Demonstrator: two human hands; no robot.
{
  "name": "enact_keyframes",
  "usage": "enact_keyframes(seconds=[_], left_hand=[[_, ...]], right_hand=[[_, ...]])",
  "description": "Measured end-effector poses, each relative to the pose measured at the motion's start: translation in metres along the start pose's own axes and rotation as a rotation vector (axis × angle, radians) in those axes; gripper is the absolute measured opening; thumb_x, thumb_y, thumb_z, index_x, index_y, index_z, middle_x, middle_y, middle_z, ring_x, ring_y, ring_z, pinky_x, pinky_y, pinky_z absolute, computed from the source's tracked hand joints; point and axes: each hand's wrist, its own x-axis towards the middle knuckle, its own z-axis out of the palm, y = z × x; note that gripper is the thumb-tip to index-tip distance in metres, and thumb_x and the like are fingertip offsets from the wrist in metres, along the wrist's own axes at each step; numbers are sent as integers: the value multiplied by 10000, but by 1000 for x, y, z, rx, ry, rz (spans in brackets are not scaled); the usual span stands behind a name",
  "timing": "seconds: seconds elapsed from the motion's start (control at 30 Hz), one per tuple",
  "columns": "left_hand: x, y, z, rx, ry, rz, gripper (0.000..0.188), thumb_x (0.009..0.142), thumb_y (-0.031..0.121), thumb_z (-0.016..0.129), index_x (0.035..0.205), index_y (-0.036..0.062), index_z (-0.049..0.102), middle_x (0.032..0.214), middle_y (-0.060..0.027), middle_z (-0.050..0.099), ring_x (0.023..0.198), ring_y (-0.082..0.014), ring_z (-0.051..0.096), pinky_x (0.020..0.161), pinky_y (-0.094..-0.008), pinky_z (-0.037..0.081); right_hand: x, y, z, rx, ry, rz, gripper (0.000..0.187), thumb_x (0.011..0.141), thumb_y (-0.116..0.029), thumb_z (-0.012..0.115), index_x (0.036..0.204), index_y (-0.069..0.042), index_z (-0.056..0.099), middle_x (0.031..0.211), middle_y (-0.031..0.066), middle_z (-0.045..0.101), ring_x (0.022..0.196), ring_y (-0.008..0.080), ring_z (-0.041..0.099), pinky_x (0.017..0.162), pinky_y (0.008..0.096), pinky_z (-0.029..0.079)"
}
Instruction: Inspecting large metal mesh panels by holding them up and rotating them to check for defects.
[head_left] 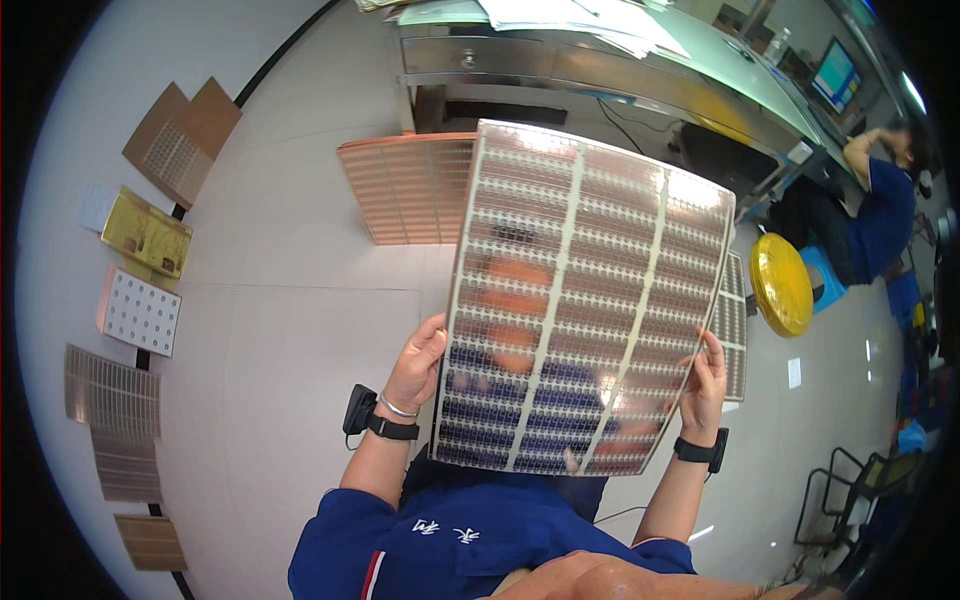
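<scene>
Item in hand: one large shiny copper panel [590, 300], gridded with pale strips, held upright and slightly tilted in front of us, above the pale floor [290, 330]. Our left hand [418, 362] grips its lower left edge, fingers curled behind and thumb on the front. Our right hand [703, 385] clasps the lower right edge the same way. Both wrists carry dark bands.

Behind the panel: a second copper sheet [405, 190] lying on the floor, just before the metal desk [560, 65].

Along the floor's left edge: a row of smaller panels [140, 312], brown, gold and white.

Far right: a yellow round stool [781, 284], and beside it a seated person in blue [885, 215].
</scene>
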Motion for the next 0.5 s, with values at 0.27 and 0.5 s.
enact_keyframes(seconds=[0.27, 0.5], left_hand=[[4, 5, 8, -13, 9, -2, 411, 948, 255, 403, 1278, 10, 395, 1208, -106, 518, 1081, -149, 514, 914, -278, 424], [-35, -28, -20, -439, -262, -102, 438, 917, 137, 414, 1321, 6, 307, 1276, -133, 442, 1157, -210, 462, 940, -348, 426]], right_hand=[[3, 3, 2, -3, -3, 53, 424, 868, 3, 499, 1276, -62, 406, 1201, 86, 511, 883, 106, 580, 746, 223, 526], [29, 26, 27, 98, 58, 197, 283, 905, -8, 414, 1183, -62, 406, 1065, 115, 553, 934, 188, 587, 788, 307, 533]])
